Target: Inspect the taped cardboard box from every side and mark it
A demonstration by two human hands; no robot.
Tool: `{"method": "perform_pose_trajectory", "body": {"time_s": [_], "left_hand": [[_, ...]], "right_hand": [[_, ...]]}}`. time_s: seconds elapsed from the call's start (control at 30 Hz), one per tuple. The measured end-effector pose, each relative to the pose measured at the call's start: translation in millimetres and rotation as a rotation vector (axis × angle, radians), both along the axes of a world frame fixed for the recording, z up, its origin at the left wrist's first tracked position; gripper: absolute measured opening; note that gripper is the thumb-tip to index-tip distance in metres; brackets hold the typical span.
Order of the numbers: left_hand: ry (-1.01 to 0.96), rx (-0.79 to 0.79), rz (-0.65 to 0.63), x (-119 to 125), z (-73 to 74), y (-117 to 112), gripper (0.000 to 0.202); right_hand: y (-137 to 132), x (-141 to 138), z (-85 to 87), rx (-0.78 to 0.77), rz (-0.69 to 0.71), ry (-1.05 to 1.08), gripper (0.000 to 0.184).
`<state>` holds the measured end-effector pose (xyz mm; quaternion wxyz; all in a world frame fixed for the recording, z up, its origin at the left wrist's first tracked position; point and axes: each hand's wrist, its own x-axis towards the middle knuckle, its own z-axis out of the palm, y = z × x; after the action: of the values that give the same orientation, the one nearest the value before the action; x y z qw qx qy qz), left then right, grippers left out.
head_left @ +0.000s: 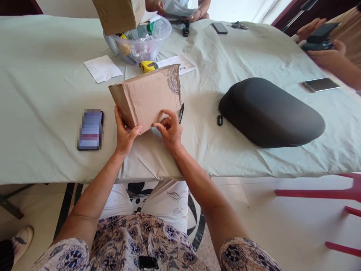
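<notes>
A brown cardboard box (152,94) with dark scribbles on its upper right corner is tilted above the cloth in front of me. My left hand (125,135) grips its lower left corner, thumb on the near face. At the lower right edge, my right hand (170,130) has its thumb and curled index finger against the box; its other fingers are partly hidden. A black marker (181,113) shows beside the box, behind my right hand. Just beyond the box lies a yellow tape measure (148,66). To the left rests a phone (90,130) with a blurred screen.
A black padded seat (272,113) and a small black cap (220,120) lie right. Behind stands a clear plastic basket (141,49) of bottles, under another carton (120,17). Papers (103,69) and phones (321,84) lie about. Two other people's hands (324,49) show across the table.
</notes>
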<state>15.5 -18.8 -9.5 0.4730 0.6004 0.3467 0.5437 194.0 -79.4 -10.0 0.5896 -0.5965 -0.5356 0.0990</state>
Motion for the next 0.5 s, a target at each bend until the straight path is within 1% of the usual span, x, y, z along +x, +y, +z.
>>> {"method": "perform_pose_trajectory", "body": {"time_s": [0.1, 0.17, 0.23, 0.3, 0.37, 0.5], "left_hand": [[-0.092, -0.039, -0.050, -4.6, 4.9, 4.6, 0.116], [-0.131, -0.066, -0.058, -7.0, 7.5, 8.5, 0.109], [-0.146, -0.083, -0.075, -9.1, 10.8, 11.6, 0.099], [-0.153, -0.099, -0.091, -10.8, 15.1, 12.6, 0.089], [-0.163, -0.121, -0.101, -11.7, 19.4, 11.8, 0.084], [-0.183, -0.169, -0.107, -10.7, 24.2, 8.8, 0.077]], "right_hand": [[5.3, 16.3, 0.4, 0.033, -0.156, 0.057, 0.071], [7.1, 26.7, 1.9, 0.061, -0.247, 0.098, 0.072], [7.2, 34.8, 4.7, 0.077, -0.309, 0.166, 0.070], [6.2, 39.5, 8.3, 0.085, -0.322, 0.259, 0.061], [5.2, 41.2, 11.8, 0.082, -0.297, 0.343, 0.051], [4.1, 39.6, 14.6, 0.059, -0.230, 0.417, 0.054]]}}
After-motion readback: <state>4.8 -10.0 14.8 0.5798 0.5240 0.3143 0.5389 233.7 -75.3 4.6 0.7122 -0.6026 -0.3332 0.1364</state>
